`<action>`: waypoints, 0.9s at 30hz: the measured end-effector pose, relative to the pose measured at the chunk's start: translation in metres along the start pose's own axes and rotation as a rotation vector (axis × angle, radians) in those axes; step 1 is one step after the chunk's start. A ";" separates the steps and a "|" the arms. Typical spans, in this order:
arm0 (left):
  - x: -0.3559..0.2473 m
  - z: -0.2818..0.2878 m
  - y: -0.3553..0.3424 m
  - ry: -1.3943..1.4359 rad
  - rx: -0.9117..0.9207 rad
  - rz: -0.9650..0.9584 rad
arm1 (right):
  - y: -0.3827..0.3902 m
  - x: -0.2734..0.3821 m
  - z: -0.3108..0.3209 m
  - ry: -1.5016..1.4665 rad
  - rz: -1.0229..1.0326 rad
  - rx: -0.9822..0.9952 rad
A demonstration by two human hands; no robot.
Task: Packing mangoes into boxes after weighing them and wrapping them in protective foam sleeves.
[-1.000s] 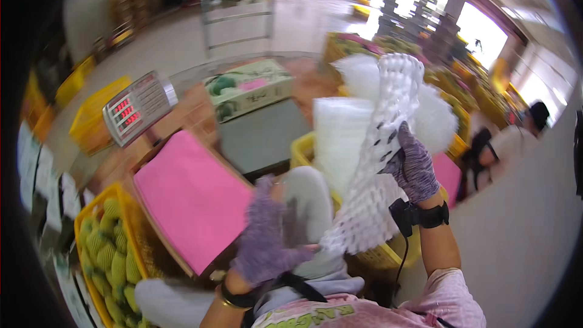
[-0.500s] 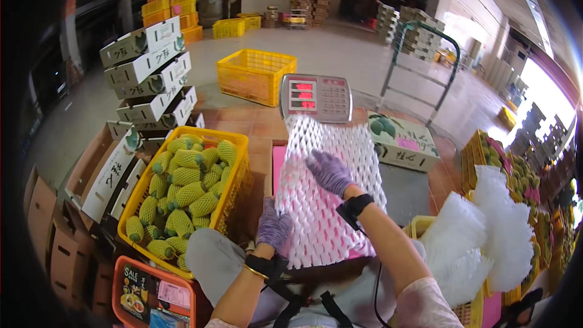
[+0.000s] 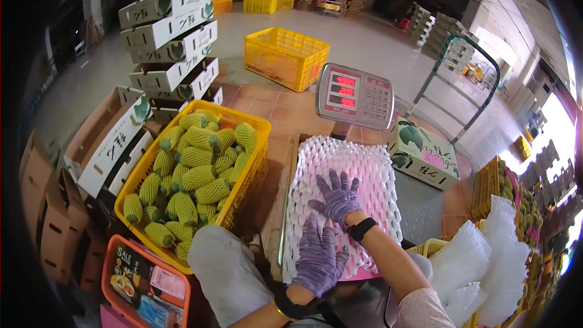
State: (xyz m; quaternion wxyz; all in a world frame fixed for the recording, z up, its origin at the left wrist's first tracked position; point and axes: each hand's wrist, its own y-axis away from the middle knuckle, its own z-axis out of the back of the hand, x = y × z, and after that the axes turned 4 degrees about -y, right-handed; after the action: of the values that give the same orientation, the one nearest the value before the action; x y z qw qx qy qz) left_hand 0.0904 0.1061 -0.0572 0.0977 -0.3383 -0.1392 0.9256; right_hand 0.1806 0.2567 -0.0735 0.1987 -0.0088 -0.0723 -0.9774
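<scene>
A white foam netting sheet (image 3: 376, 176) lies over a box in front of me, pink showing through its slits. My right hand (image 3: 337, 197), in a purple striped glove, rests on the middle of the sheet with its fingers spread. Just below and to the left, my left hand (image 3: 318, 256), gloved alike, lies flat on the sheet's near part, its fingers stretched out. Neither hand holds anything. Behind the box stands a digital scale display (image 3: 354, 96) with red lit figures.
To the left, a yellow crate (image 3: 260, 146) holds fruits (image 3: 197, 173) in yellow-green foam nets. An orange tray (image 3: 111, 267) sits nearer. Printed cartons (image 3: 164, 36) are stacked beyond. At right are a closed fruit carton (image 3: 424, 153), clear plastic packing (image 3: 464, 261) and a cart handle (image 3: 486, 54).
The sheet has come down flat over the box. My left hand has moved from its left edge onto its top, and my right hand is now spread on it. The view has shifted.
</scene>
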 end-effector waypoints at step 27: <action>0.012 -0.030 0.020 -0.239 0.200 0.190 | -0.128 0.007 0.014 -0.260 0.031 0.349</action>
State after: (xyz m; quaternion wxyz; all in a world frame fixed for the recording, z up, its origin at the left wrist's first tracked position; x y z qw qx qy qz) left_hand 0.0989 0.0959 -0.0930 0.0256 -0.2263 -0.0246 0.9734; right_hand 0.1246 0.3727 -0.0768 0.2012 -0.1013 -0.2655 -0.9374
